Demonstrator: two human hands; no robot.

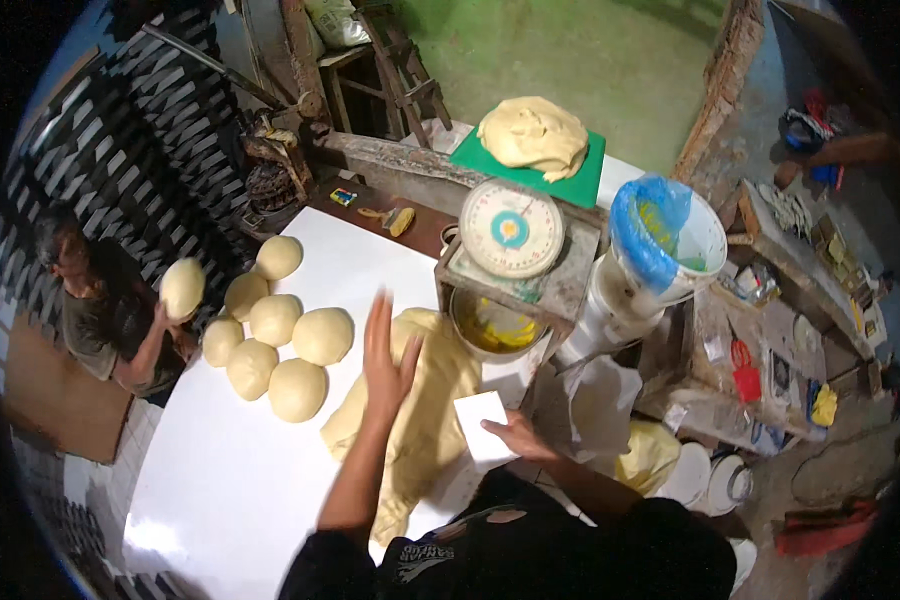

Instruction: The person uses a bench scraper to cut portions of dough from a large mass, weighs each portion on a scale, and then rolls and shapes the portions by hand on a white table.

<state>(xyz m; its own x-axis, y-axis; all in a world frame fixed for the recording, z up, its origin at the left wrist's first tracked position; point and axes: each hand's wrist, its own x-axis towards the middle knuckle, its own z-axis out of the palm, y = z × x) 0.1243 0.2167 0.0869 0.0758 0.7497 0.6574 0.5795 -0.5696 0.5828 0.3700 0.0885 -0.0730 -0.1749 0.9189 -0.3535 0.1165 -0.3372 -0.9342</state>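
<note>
My left hand (388,362) is raised, fingers apart and empty, over the left part of a long mass of pale yellow dough (432,430) lying on the white tabletop (210,470). My right hand (518,437) grips a white rectangular scraper (480,415) at the dough's right edge. Several smooth round dough balls (296,390) sit left of the mass. Beyond it a dial scale (510,228) stands on a worn stand, and a steel bowl with yellow contents (495,330) is tucked beneath.
A person (110,310) at the left holds a dough ball (182,290). Dough (532,135) rests on a green board (580,190) behind the scale. A bucket with a blue bag (645,235), white buckets and a cluttered bench (730,360) line the right. A brush (398,220) lies on a ledge.
</note>
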